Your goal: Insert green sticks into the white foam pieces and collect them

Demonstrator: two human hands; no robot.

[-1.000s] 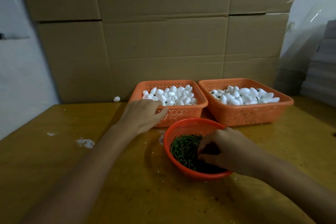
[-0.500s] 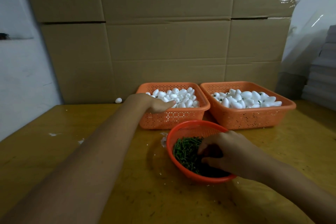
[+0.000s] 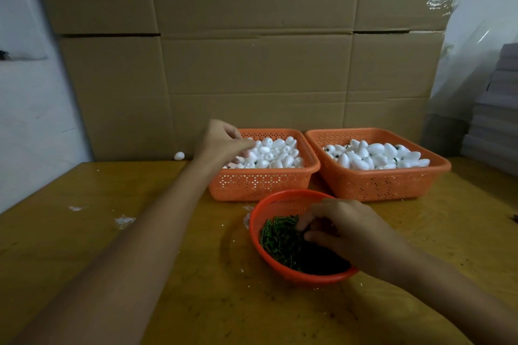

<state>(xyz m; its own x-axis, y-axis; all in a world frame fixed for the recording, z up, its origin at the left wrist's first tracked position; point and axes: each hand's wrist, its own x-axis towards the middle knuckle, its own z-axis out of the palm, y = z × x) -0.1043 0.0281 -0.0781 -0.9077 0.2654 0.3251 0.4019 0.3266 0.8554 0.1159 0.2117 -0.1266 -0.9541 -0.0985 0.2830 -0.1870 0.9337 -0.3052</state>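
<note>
My left hand (image 3: 221,143) reaches into the left orange basket (image 3: 263,185), which is full of white foam pieces (image 3: 276,152). Its fingers curl down among them, and the hand's back hides whether they hold one. The right orange basket (image 3: 378,182) holds foam pieces (image 3: 375,155) with bits of green showing. My right hand (image 3: 347,230) is inside the round orange bowl (image 3: 280,202), thumb and fingers curled and pinching into the pile of green sticks (image 3: 280,238).
A yellow-brown table (image 3: 140,232) carries everything, with white crumbs (image 3: 123,221) at the left. One stray foam piece (image 3: 179,155) lies at the table's back edge. Cardboard boxes (image 3: 252,64) form a wall behind the baskets. Grey stacked sheets (image 3: 496,109) stand at the far right.
My left hand has moved from the basket's near rim up and over into the foam pieces. My right hand stays in the bowl of sticks, fingers shifting slightly.
</note>
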